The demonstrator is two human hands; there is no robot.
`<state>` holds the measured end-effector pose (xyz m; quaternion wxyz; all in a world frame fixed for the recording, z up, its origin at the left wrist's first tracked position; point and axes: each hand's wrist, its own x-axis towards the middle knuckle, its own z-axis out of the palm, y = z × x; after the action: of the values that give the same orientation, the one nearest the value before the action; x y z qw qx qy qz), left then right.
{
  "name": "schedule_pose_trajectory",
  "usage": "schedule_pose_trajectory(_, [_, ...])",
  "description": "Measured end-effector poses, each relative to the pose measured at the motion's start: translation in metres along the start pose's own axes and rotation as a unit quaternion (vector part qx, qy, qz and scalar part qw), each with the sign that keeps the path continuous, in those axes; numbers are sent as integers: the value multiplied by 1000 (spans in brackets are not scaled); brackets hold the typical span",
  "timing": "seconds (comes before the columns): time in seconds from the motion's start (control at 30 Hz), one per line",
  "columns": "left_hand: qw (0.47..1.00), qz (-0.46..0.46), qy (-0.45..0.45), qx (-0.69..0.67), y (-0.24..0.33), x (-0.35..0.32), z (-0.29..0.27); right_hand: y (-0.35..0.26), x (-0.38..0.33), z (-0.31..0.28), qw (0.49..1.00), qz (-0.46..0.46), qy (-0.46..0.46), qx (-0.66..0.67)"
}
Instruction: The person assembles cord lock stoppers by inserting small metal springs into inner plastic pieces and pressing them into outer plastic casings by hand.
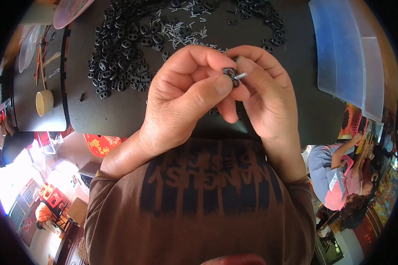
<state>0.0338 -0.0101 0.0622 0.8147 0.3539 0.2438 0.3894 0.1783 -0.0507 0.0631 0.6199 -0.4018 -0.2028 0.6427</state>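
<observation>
Black plastic toggle [229, 73], a small two-holed piece, sits pinched at the fingertips of both hands, raised above the near edge of the dark table [296, 88]. The left hand [181, 101] grips it between thumb and curled forefinger, the thumb pad pressed against its lower side. The right hand [263, 95] closes in from the other side and grasps a small metal spring [240, 76], whose coils touch the toggle's right end; whether the spring sits inside the piece I cannot tell. The two hands touch each other around the piece, fingers overlapping.

Below the hands the person's brown shirt [199, 207] with dark print fills the lower middle of the view, and both forearms rise out of its sleeves.

Beyond the hands, on the table, a broad heap of the same black toggles [119, 62] lies to the left, and a scatter of loose springs [181, 31] lies just beside it toward the middle. A smaller cluster of black pieces [269, 22] lies at the far right of the table top. A clear blue-tinted plastic bin [340, 53] stands at the right edge. On a second dark surface to the left stands a small cream cup [44, 102], with a pale pink dish [70, 9] further back. Another person in pink and blue [336, 176] sits off to the right.
</observation>
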Motion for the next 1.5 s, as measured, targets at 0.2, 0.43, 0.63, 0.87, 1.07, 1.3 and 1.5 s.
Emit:
schedule_pose_trajectory(0.2, [1000, 28, 8, 2, 1, 3, -7, 7, 0, -2, 996, -38, -32, -68])
schedule_pose_trajectory(0.43, [999, 35, -14, -34, -1, 7, -12, 0, -1, -7, 996, -17, -35, -75])
schedule_pose_trajectory(0.63, [998, 34, -22, -41, -3, 4, -11, -11, -4, -2, 998, -10, 14, -57])
schedule_pose_trajectory(0.87, [999, 23, 26, 36, -4, 2, 3, -12, -13, 4, 995, -56, 40, -76])
schedule_pose_trajectory(1.07, [998, 22, 38, 48, -5, 2, 6, -6, -18, 8, 981, -149, 22, -119])
schedule_pose_trajectory(1.3, [998, 28, 30, 55, -6, 1, 0, 0, -21, 13, 959, -198, 38, -198])
schedule_pose_trajectory(1.5, [997, 18, 32, 69, -6, -1, -2, 1, -18, 9, 947, -224, 45, -227])
